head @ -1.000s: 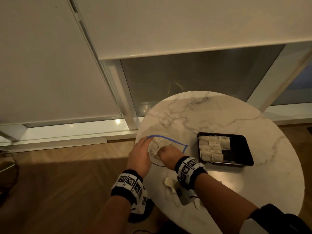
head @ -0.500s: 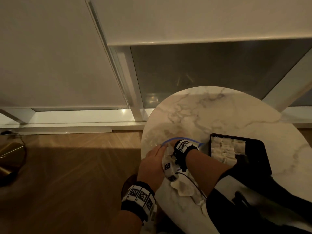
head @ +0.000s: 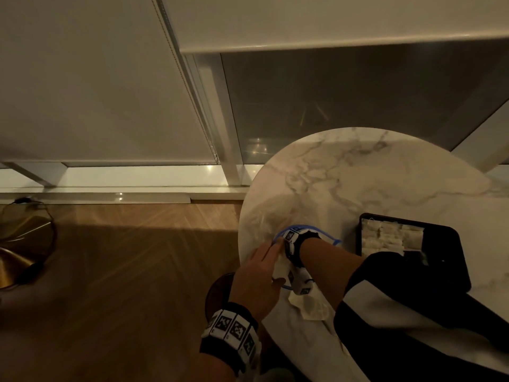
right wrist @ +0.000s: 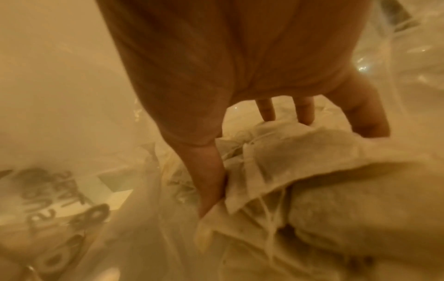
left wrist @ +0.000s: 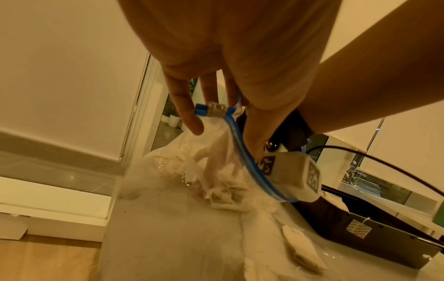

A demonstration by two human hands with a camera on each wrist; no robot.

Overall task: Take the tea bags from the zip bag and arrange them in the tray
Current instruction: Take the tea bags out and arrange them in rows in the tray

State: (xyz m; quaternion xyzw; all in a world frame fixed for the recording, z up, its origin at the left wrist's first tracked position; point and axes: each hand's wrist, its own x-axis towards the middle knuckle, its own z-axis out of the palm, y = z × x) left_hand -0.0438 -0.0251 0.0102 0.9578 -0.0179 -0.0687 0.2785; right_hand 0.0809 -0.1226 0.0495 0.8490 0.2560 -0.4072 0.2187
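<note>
A clear zip bag (left wrist: pixel 168 171) with a blue zip rim (head: pixel 327 235) lies at the left edge of the round marble table (head: pixel 385 172). My left hand (left wrist: pixel 216 121) pinches the rim at its slider and holds the mouth up. My right hand (right wrist: pixel 259 161) is inside the bag, hidden in the head view past the wristband (head: pixel 296 244). Its thumb (right wrist: pixel 211 180) and fingers (right wrist: pixel 305 114) close around a tea bag (right wrist: pixel 300 152) on top of the pile. The black tray (head: pixel 451 260) to the right holds rows of tea bags (head: pixel 385 235).
Loose tea bags (head: pixel 311 304) lie on the table near its front edge, by my right forearm (head: pixel 327 260). Wood floor (head: pixel 124 271) lies to the left of the table, with a brass lamp base (head: pixel 16 260) at the far left. Window frames stand behind.
My right hand has gone deeper into the bag, from its mouth to wrist depth. The left hand keeps its hold on the rim. My head has shifted, so the table sits further right.
</note>
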